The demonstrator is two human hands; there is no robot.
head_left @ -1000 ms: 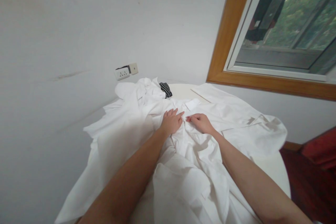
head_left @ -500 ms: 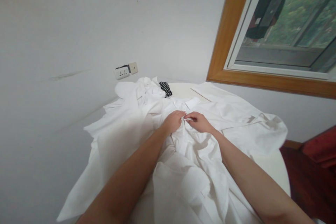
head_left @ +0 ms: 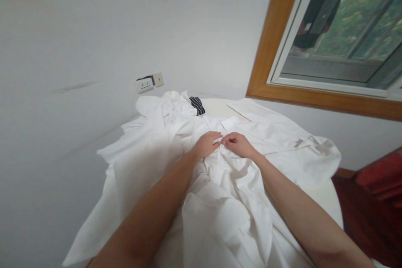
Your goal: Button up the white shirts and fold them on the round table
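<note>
A white shirt [head_left: 241, 171] lies spread and rumpled, with a collar-like fold near its top and a sleeve reaching to the right. My left hand [head_left: 208, 144] rests on its upper front, fingers closed on the fabric's edge. Close beside it, my right hand [head_left: 238, 144] pinches the same strip of cloth between thumb and fingers. The fingertips of both hands nearly meet; any small part between them is too small to make out.
More white cloth [head_left: 141, 155] is heaped on the left and hangs over the edge of a round white table [head_left: 215, 106]. A black-and-white striped cloth [head_left: 197, 105] sits at the back. Behind are a wall socket [head_left: 144, 85] and a wood-framed window [head_left: 307, 96].
The fingers of my right hand have curled closer together at the cloth edge, and my left fingers have shifted slightly. The shirt stays in place.
</note>
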